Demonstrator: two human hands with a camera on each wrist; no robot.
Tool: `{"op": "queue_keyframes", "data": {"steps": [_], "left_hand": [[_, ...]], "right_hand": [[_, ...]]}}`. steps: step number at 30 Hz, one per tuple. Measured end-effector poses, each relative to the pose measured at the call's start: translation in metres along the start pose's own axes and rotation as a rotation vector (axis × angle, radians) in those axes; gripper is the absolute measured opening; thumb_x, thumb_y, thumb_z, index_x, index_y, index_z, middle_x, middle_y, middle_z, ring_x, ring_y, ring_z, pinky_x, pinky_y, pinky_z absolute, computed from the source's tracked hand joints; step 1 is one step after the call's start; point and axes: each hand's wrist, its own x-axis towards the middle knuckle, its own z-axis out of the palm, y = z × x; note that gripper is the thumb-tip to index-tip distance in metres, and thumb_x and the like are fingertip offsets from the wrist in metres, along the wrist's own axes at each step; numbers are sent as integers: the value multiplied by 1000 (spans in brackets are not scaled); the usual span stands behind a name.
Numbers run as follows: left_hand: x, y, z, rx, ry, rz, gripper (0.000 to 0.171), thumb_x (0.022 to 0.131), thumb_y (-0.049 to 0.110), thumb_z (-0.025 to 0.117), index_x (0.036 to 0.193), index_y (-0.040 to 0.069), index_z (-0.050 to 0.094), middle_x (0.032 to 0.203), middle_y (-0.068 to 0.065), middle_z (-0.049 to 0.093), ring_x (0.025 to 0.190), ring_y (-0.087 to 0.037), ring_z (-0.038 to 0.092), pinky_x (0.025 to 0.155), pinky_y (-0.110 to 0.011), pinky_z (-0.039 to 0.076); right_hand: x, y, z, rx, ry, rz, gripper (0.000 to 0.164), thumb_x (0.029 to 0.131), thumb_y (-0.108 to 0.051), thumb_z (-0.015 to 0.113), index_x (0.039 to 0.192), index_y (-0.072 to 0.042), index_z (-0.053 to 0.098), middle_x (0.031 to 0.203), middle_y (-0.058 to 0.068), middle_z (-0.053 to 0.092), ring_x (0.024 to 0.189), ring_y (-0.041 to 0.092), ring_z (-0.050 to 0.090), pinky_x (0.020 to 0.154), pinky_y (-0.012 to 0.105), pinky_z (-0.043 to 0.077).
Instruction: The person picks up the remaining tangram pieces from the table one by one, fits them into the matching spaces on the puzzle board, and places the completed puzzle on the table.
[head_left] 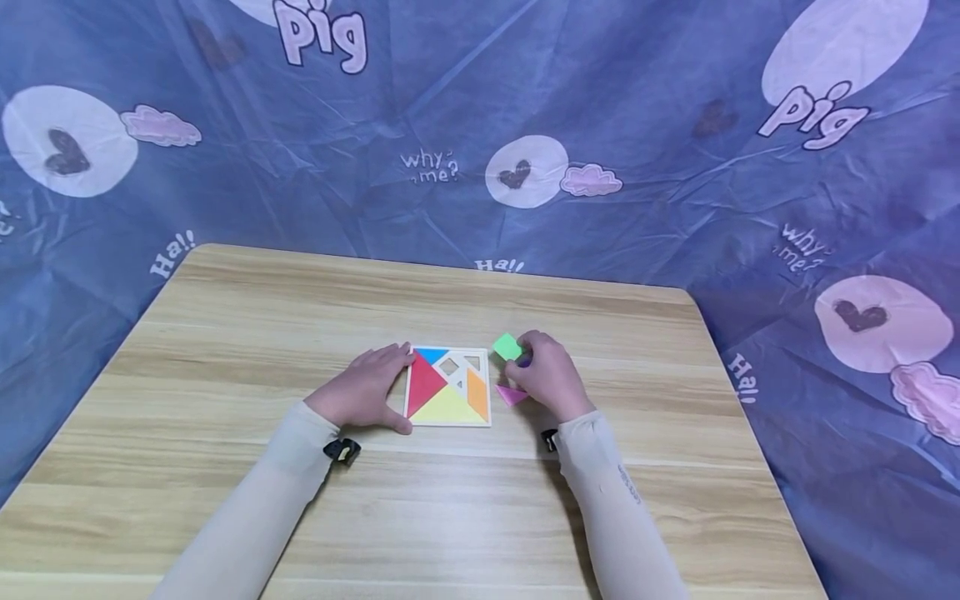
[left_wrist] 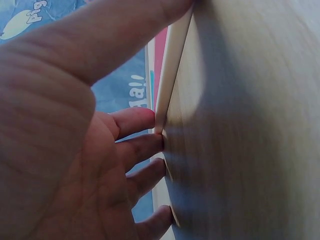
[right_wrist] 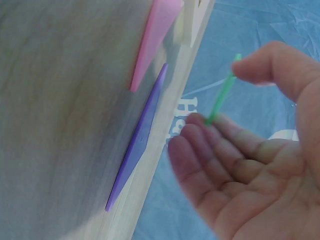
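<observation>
A square wooden tangram tray (head_left: 448, 427) lies on the table, holding red (head_left: 425, 387), yellow (head_left: 450, 407), blue (head_left: 431, 355) and orange (head_left: 477, 394) pieces. My left hand (head_left: 365, 387) rests along the tray's left side, thumb near the front corner and fingertips at the back corner. In the left wrist view, fairly straight fingers (left_wrist: 140, 150) touch the rim. My right hand (head_left: 550, 373) pinches a green square piece (head_left: 507, 347) just right of the tray, lifted off the table in the right wrist view. Beneath that hand lie a pink triangle (head_left: 510, 394) and a purple triangle (right_wrist: 137, 142).
Several cut-out shapes show bare in the tray's upper right part, among them a square hole (head_left: 448, 367) and a triangular hole (head_left: 472, 362). The wooden table (head_left: 465, 517) ends at a blue printed cloth (head_left: 450, 217) behind and on both sides.
</observation>
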Motion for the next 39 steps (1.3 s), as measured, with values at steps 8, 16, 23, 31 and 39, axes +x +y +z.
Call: {"op": "queue_keyframes", "data": {"steps": [8,16,23,31,39], "left_hand": [[-2,-1,-1,-2,1,-7,118,71,50,93,162,6,31,170,-14,24,157,-36,20,128,-54,18],[-1,0,-2,6,5,6,119,72,51,92,162,5,30,170,-15,24,157,-36,20,128,-53,17],[0,0,1,15,-5,4,119,72,52,91,163,6,29,170,-14,24,157,-36,20,128,-53,17],[1,-1,1,16,1,12,118,71,52,92,162,6,31,170,-15,25,157,-36,21,128,-53,19],[0,-1,0,17,5,15,118,71,53,92,162,6,32,169,-15,26,156,-36,22,128,-53,19]], "right_hand": [[-4,-6,1,35,164,-200,39,85,-18,74,120,-2,70,103,13,67,94,26,60,84,41,56],[-10,-10,2,14,221,-299,38,85,-17,79,119,-1,71,107,16,70,95,28,64,84,42,59],[-12,-9,2,3,218,-294,38,86,-17,80,119,0,71,106,14,70,95,28,65,83,42,60],[-13,-10,4,-6,217,-270,33,87,-16,80,115,-2,72,104,14,71,93,28,67,82,41,61],[-11,-12,7,-5,230,-295,33,87,-14,81,115,-1,70,107,15,72,95,29,69,85,42,61]]}}
